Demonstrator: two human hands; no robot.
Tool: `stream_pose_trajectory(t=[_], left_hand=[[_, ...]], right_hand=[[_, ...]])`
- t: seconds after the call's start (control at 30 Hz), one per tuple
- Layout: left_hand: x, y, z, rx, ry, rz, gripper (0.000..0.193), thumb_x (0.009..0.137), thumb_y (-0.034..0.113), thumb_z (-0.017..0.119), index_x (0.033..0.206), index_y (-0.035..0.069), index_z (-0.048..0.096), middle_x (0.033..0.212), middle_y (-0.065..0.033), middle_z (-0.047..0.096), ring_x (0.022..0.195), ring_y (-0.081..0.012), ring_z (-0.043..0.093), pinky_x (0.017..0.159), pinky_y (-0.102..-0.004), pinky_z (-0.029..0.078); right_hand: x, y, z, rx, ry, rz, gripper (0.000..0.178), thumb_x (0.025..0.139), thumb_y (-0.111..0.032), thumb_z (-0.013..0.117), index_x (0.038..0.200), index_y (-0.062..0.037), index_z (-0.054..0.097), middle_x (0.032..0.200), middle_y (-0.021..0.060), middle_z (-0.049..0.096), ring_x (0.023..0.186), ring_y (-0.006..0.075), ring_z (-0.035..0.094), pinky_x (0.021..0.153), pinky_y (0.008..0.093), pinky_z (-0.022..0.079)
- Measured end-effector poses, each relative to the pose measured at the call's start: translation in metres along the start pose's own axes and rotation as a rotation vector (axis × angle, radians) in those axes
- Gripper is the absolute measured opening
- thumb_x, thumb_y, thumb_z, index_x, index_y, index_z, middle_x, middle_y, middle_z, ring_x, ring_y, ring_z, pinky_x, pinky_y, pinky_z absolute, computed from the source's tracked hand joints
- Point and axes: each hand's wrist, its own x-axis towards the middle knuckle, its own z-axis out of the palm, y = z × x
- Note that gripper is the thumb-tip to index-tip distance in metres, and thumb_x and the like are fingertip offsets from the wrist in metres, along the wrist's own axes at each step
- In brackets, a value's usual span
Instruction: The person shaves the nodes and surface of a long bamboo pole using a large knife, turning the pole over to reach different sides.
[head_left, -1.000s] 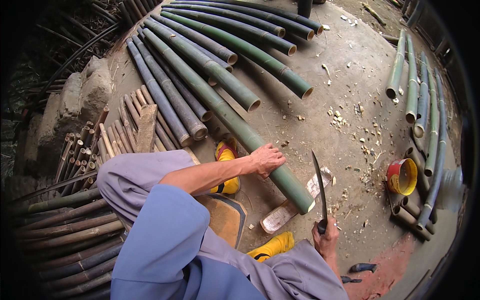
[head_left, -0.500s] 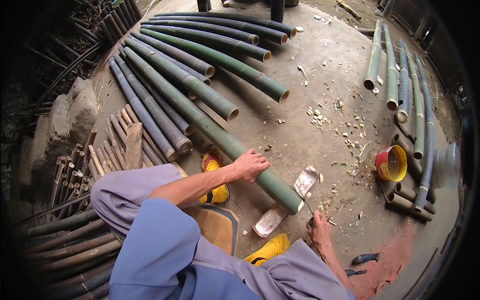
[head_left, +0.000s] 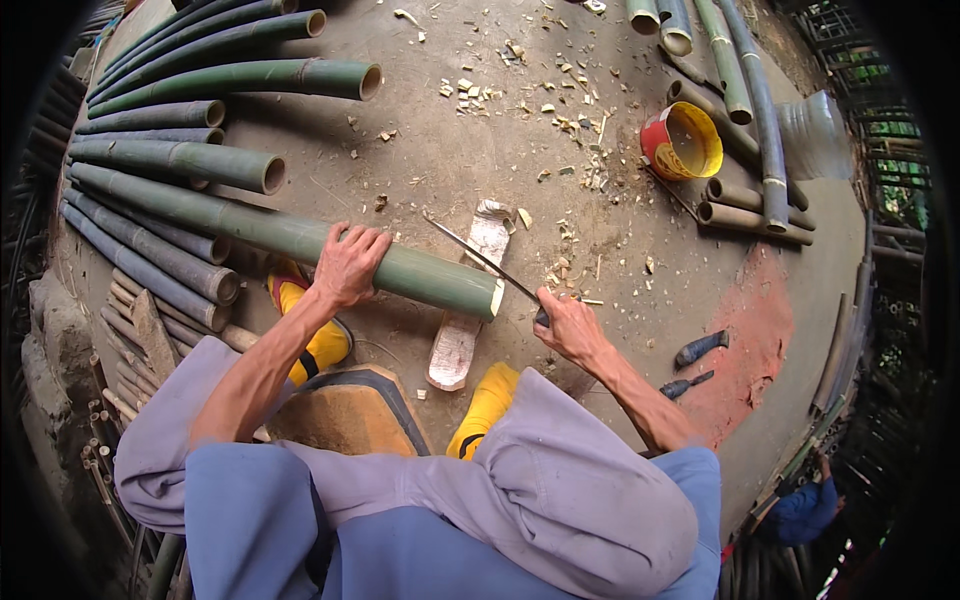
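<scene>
My left hand (head_left: 352, 265) is wrapped over a thick green bamboo pole (head_left: 430, 275), pressing on it a short way back from its cut end. A pale, roughly hewn wooden block (head_left: 455, 352) lies on the ground beneath that end. Closed around a dark handle, my right hand (head_left: 572, 325) holds a long, thin-bladed knife (head_left: 480, 255). Its blade slants up and left, close to the pole's cut end; whether it touches the bamboo I cannot tell. Yellow boots (head_left: 488, 405) show on my feet, one on each side of a wooden board (head_left: 345, 415).
More bamboo poles (head_left: 225, 160) fan out at left. Cut pieces (head_left: 470, 90) litter the ground. A red-and-yellow bucket (head_left: 680, 140) stands at right beside other poles (head_left: 765, 130). Two dark-handled tools (head_left: 702, 348) lie near a reddish patch. A person in blue (head_left: 805, 510) is at lower right.
The view has turned, so the poles and bucket appear farther left. My right hand has moved up beside the pole's end, the knife now more level. My left hand keeps its hold.
</scene>
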Motion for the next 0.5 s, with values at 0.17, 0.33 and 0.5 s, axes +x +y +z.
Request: stream_pose_trajectory(t=[0.17,0.33,0.5], left_hand=[[-0.005,0.003,0.004,-0.014,0.031,-0.01,0.084,0.045,0.015,0.087,0.122,0.013,0.055,0.115,-0.0039,0.062,0.113,-0.0213,0.059,0.103,-0.0461,0.038],[0.001,0.0,0.0,-0.002,0.046,-0.015,0.081,0.048,0.014,0.086,0.122,0.013,0.055,0.117,-0.0041,0.062,0.113,-0.0211,0.059,0.103,-0.0461,0.039],[-0.001,0.003,-0.002,-0.014,0.037,-0.019,0.079,0.049,0.013,0.085,0.121,0.012,0.055,0.118,-0.0043,0.062,0.114,-0.021,0.059,0.103,-0.0462,0.039]], right_hand=[[-0.012,-0.002,0.008,0.206,0.31,-0.221,0.037,0.083,-0.019,0.072,0.107,-0.0076,0.047,0.084,0.024,0.062,0.076,0.0436,0.065,0.061,0.0489,0.053],[-0.008,0.002,0.008,-0.051,-0.024,0.029,0.037,0.081,-0.017,0.071,0.107,-0.0024,0.049,0.082,0.0255,0.061,0.075,0.0414,0.065,0.061,0.0473,0.051],[-0.008,-0.008,-0.001,0.328,0.342,-0.38,0.037,0.081,-0.016,0.07,0.107,-0.0017,0.048,0.08,0.0249,0.061,0.073,0.0443,0.063,0.062,0.0501,0.051]])
